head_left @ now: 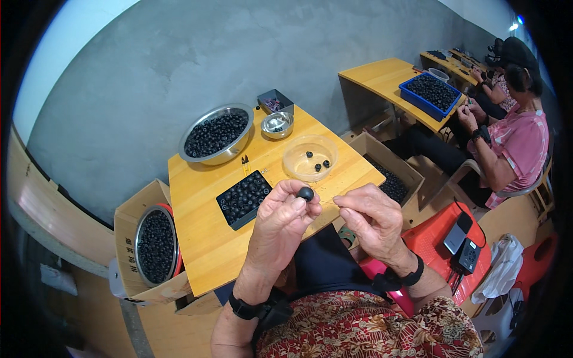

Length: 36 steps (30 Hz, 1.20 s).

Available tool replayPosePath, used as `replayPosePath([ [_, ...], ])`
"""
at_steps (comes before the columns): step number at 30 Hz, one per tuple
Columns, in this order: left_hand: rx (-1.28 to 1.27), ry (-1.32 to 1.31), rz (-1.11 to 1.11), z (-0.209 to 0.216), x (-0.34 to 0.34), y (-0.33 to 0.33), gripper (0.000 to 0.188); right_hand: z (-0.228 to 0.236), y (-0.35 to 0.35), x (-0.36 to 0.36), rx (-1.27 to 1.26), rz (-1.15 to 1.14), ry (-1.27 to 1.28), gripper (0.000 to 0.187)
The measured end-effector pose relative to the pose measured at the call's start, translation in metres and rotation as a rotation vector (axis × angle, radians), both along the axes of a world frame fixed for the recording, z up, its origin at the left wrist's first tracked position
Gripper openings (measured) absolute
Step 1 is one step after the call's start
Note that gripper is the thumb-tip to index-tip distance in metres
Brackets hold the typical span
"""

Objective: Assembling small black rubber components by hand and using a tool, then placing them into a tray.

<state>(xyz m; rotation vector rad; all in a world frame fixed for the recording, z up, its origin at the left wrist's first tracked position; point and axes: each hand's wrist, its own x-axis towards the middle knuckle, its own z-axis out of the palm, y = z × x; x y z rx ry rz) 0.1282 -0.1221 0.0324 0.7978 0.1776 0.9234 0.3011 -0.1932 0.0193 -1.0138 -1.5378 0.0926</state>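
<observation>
My left hand is raised over the near edge of the wooden table. Between its thumb and fingers sits a small round black part, smooth and ball-like. Just to the right, my right hand has thumb and forefinger pinched together, pointing toward that part. A faint thin line shows between the two hands; what the right fingertips hold is too fine to name. Beyond the hands stands a clear round tub with a few black parts inside. Left of it, a black rectangular tray is filled with similar parts.
Behind the tray lie yellow-handled snips. A large steel bowl of black parts, a small metal bowl and a grey box stand farther back. Cardboard boxes flank the table. A red stool and a seated person are right.
</observation>
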Motion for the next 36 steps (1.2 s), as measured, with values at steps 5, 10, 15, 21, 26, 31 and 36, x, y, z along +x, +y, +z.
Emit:
replayPosePath([
  [5,0.051,0.045,0.052,0.003,0.003,-0.001,0.019,0.002,-0.002,0.002,-0.004,-0.014,0.021,0.019],
  [10,0.059,0.016,0.008,0.004,0.001,-0.001,0.018,0.002,-0.002,0.005,0.006,-0.01,0.035,0.017],
  [15,-0.027,-0.02,-0.033,0.0,0.003,0.0,0.018,-0.002,-0.002,0.007,-0.006,-0.002,0.049,0.017],
  [21,-0.025,-0.05,-0.054,-0.002,0.002,0.003,0.019,-0.002,-0.001,0.006,-0.009,0.023,0.045,0.017],
  [26,-0.042,-0.088,-0.072,-0.004,-0.001,0.004,0.02,-0.002,-0.002,0.003,-0.014,0.042,0.062,0.017],
  [31,0.068,0.027,-0.007,-0.004,0.001,0.002,0.022,0.006,-0.002,0.001,-0.118,0.099,0.199,0.021],
  [36,0.126,0.072,0.021,0.0,0.006,-0.004,0.023,0.02,0.011,-0.004,-0.075,0.209,0.208,0.025],
])
